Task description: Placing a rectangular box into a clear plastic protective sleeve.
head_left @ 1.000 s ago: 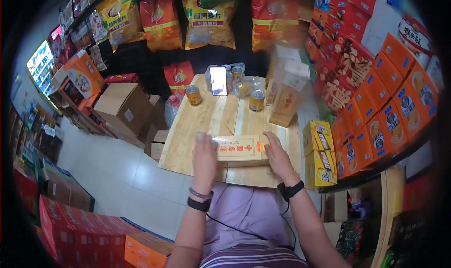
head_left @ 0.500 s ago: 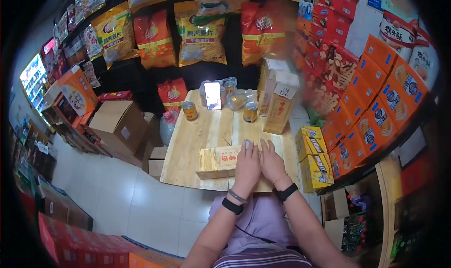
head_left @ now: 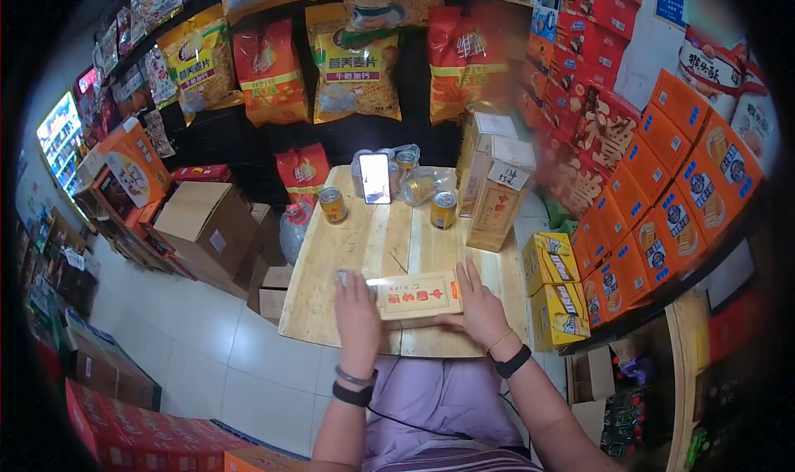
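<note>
Lying flat at six o'clock on the wooden table (head_left: 319,281), the pale-gold box (head_left: 414,296) seems steadied from both ends: the left hand (head_left: 358,310), fingers nearly straight, covers nine o'clock, a grey scrap (head_left: 341,277) at its fingertips; the right hand (head_left: 482,308), half-spread, spans three o'clock. Grip firmness isn't clear.
</note>
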### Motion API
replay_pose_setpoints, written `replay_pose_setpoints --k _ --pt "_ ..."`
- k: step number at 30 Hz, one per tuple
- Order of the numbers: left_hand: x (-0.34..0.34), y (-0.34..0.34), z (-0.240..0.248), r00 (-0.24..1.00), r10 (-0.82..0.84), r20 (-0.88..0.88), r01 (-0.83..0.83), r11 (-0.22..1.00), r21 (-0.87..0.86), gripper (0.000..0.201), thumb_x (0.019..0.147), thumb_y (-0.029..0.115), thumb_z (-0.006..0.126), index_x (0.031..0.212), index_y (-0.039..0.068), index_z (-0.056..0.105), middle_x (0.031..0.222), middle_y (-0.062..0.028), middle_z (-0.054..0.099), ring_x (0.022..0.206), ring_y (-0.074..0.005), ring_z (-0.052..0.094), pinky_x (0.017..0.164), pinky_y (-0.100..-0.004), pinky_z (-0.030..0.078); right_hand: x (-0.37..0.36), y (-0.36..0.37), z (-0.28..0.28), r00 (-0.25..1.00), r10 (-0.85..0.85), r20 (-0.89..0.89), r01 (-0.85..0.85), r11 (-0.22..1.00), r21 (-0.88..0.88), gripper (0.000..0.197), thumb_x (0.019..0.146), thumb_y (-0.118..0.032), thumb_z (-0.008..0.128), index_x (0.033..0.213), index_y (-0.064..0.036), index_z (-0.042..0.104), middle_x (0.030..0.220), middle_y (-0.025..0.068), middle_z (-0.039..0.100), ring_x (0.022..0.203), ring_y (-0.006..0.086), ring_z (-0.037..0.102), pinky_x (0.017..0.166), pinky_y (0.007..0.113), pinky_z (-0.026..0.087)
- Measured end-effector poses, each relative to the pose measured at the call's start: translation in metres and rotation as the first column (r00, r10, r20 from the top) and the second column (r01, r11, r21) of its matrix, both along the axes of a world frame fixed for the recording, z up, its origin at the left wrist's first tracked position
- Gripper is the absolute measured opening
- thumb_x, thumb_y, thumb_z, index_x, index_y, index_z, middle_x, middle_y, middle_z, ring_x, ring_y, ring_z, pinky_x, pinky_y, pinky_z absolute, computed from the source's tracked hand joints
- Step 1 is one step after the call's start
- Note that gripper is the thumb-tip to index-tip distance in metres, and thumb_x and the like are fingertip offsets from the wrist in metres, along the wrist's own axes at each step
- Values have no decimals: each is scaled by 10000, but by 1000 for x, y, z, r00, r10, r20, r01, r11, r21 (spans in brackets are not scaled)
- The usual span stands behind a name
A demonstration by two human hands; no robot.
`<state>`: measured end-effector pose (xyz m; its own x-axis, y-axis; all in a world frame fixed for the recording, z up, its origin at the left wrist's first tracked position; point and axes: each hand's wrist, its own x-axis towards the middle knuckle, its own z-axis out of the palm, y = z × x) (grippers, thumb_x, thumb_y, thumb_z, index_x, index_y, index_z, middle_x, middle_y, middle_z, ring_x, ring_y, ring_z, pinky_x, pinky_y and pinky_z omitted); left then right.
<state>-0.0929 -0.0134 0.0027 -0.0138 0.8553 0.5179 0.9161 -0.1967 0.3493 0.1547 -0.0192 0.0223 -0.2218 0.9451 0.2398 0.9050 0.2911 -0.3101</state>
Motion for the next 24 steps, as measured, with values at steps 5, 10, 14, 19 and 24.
replay_pose_setpoints --k 5,10,14,19,24 --pt "68 21 4 974 -224 36 226 969 -100 467 866 40 550 1305 -109 504 1432 -251 444 1388 -466 331 1155 -482 312 2 4 -4 1000 15 -9 -15 1000 13 1169 647 -535 823 1514 9 258 1548 203 330 922 364 658 776 416 571" --pt "126 24 4 915 -401 -45 402 916 14 469 861 72 568 1289 -111 508 1368 -247 499 1365 -434 385 1135 -475 337 6 14 -38 995 -51 91 42 995 96 1123 612 -340 884 1503 -7 286 1536 175 358 906 355 654 768 415 571" --pt "113 14 14 897 -429 109 430 903 19 381 930 128 595 1255 -62 542 1321 -254 536 1293 -459 453 1059 -466 419 3 6 -22 999 -53 -6 54 996 76 1100 612 -331 884 1493 -19 304 1527 161 371 921 354 648 776 415 569" --pt "38 -7 12 964 -236 123 234 972 30 340 938 99 599 1241 -49 556 1308 -254 551 1263 -457 487 1047 -485 427 -3 -1 0 997 -30 -70 29 999 -17 1153 599 -496 867 1491 -27 306 1534 159 351 927 346 645 789 408 564" --pt "-9 -7 5 998 -24 63 24 1000 -2 367 948 93 579 1277 -61 528 1360 -260 514 1319 -470 427 1085 -497 386 -1 -3 1 997 -26 -69 24 999 -26 1185 595 -568 850 1482 -2 304 1521 186 359 941 367 642 812 419 552"
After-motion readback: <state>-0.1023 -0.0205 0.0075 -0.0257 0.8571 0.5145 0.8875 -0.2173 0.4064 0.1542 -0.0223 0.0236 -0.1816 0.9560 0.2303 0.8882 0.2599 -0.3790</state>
